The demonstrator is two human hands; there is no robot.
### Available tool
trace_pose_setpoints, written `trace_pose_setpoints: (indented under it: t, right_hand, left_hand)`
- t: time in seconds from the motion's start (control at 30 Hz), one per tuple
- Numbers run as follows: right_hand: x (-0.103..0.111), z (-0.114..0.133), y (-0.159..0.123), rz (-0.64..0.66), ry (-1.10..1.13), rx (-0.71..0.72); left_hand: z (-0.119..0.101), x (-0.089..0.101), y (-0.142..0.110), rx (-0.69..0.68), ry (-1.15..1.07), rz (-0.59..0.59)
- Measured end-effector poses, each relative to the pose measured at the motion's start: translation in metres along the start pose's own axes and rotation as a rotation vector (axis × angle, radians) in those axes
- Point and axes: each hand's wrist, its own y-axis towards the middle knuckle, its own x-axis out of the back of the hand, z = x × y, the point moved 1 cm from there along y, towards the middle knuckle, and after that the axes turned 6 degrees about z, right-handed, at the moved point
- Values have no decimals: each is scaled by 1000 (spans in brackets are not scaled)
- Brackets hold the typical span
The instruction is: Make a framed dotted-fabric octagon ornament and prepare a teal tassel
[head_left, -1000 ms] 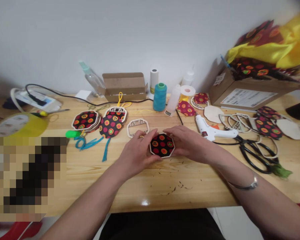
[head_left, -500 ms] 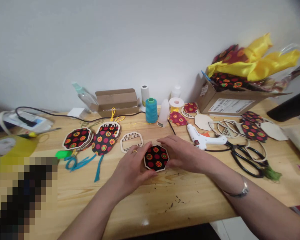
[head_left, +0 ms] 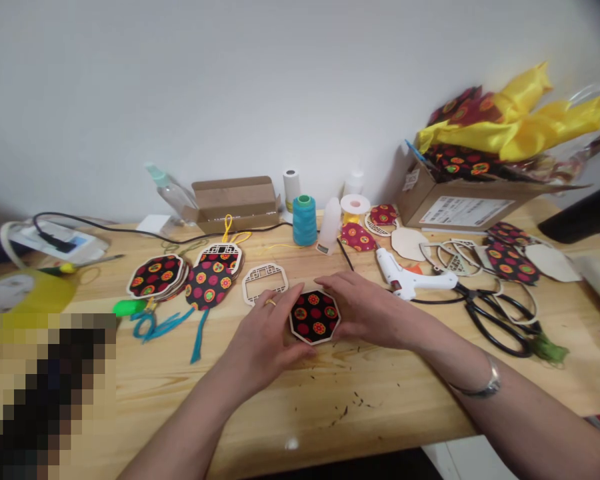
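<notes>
Between my two hands is an octagonal wooden frame [head_left: 315, 317] backed with black fabric patterned in red, orange and green flowers. My left hand [head_left: 267, 333] grips its left side, thumb along the lower edge and fingers at the upper left. From the right, my right hand [head_left: 367, 310] holds the opposite edge with curled fingers, some hidden behind the hand. Just beyond my left fingers lies an open lattice frame [head_left: 265, 283] of pale wood. A fabric-covered piece with blue ribbon [head_left: 210, 285] rests farther left, beside a stack of similar framed pieces [head_left: 155, 277].
A white glue gun [head_left: 415, 277] and black-handled scissors [head_left: 503, 323] lie right of my hands. Behind stand a teal thread cone [head_left: 305, 221], a clear bottle [head_left: 329, 227] and a cardboard box of fabric [head_left: 465, 203]. Dark scraps [head_left: 347, 408] dot the tabletop in front.
Both hands keep the same hold on the octagonal frame. Only the camera view has shifted slightly, so everything appears a little farther right.
</notes>
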Motion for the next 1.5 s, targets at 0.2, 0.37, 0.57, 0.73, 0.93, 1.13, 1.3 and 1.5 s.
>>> trace_pose_setpoints:
  t: [0.2,0.37,0.57,0.73,0.93,1.13,1.3,1.5]
  right_hand:
    - [-2,0,0,-1,-9,-14]
    - [-2,1,0,12,-24,-2]
    - [-3,-1,0,5,-17,11]
    - [-3,0,0,-3,-7,4]
    - [-3,1,-1,15,-29,12]
    - [1,-2,-1,-16,-34,18]
    - [2,0,1,-4,-8,86]
    - [-2,0,4,56,-5,85]
  left_hand:
    - [2,-3,0,20,-1,-5]
    - [3,-4,0,22,-4,-3]
    - [1,-2,0,14,-16,-19]
    - [0,-2,0,31,-9,-26]
    - [1,-3,0,32,2,-15]
    - [1,-3,1,24,-1,-10]
    - [-1,-2,0,28,3,-7]
    - [0,-3,0,31,20,-19]
